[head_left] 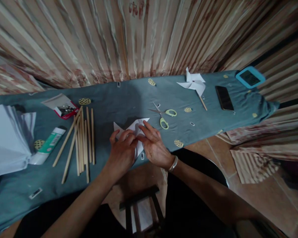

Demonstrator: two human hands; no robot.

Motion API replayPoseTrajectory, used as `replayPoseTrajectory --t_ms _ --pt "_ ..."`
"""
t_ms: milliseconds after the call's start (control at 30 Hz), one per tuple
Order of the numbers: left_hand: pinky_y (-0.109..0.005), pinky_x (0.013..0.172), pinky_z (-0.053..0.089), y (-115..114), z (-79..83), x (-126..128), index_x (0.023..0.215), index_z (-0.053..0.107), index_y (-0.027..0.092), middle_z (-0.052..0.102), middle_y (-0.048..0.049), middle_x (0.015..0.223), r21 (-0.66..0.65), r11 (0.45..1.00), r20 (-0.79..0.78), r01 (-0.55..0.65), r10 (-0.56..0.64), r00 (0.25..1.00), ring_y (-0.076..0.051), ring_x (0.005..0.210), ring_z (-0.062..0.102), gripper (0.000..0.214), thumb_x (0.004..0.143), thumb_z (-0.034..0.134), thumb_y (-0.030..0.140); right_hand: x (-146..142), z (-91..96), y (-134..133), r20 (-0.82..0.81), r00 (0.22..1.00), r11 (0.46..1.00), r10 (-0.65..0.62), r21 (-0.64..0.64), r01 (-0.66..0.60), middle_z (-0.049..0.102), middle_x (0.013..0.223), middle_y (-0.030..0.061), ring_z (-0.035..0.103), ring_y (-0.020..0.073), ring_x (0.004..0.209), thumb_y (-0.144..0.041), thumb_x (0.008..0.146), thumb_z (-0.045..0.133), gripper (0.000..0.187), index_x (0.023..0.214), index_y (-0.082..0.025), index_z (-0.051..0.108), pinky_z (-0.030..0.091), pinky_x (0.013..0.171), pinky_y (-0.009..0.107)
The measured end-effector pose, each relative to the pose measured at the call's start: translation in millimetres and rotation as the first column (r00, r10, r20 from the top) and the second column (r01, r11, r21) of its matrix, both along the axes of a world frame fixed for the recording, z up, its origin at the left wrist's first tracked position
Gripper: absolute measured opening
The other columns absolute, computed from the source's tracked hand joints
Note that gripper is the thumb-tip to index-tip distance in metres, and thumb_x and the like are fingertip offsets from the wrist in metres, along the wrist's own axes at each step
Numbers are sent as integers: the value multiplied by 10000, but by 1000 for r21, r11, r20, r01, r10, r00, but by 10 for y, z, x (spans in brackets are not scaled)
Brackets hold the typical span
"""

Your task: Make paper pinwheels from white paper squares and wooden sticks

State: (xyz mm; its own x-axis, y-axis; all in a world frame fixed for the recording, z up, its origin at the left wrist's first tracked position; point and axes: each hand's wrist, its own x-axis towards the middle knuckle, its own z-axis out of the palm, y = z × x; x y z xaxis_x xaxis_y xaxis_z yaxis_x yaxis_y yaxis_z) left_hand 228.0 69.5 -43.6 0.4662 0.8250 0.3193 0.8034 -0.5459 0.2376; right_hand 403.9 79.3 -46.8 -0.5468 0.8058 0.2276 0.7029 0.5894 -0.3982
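Observation:
A white paper pinwheel (137, 125), cut and partly folded, lies on the cloth under both hands. My left hand (121, 147) grips it from the left, fingers curled and pressed on the paper. From the right, my right hand (156, 145) holds the same paper, its fingertips meeting the left hand's near the middle. The fingers hide the pinwheel's centre. Just beyond my right hand lie scissors (163, 115) with green handles, blades apart. Left of my hands are several wooden sticks (82, 142).
A finished-looking pinwheel (195, 82) on a stick, a phone (224, 98) and a blue digital clock (250, 77) lie right. Toward the left are a box of metal pins (66, 109), a glue tube (48, 145) and stacked white paper (8, 138). Curtains (139, 39) hang behind the table.

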Motion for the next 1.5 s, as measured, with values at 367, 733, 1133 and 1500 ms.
replayPoseTrajectory --t_ms 367,733,1133,1500 --pt "-503 1106 246 -27 21 22 903 676 195 711 -36 965 -22 999 36 -41 41 998 -253 1140 590 261 890 454 59 -31 -73 29 -44 999 999 15 52 -13 491 1471 130 207 250 1506 -157 958 334 389 1193 -164 645 355 1131 487" --pt "-488 1110 235 -56 12 21 996 649 187 719 -35 995 21 998 52 -65 64 997 -231 1125 600 188 917 508 91 -13 -55 -16 -64 997 999 -31 11 32 439 1517 145 209 283 1503 -113 908 371 395 1203 -150 631 347 1124 515" --pt "-527 1141 201 -96 -54 -41 1089 646 199 725 -51 1073 1 999 94 -41 41 995 -243 1155 588 229 902 545 115 48 -24 -23 -125 991 998 -41 -55 34 423 1520 151 215 295 1503 -79 881 405 407 1212 -151 631 340 1131 542" --pt "-516 1152 185 -90 -30 -38 1090 636 176 730 -50 1059 15 999 84 -34 32 996 -232 1154 593 228 933 487 103 44 -12 -25 -132 990 996 -45 -89 33 423 1529 126 224 285 1502 -80 886 401 442 1272 -180 590 329 1143 564"
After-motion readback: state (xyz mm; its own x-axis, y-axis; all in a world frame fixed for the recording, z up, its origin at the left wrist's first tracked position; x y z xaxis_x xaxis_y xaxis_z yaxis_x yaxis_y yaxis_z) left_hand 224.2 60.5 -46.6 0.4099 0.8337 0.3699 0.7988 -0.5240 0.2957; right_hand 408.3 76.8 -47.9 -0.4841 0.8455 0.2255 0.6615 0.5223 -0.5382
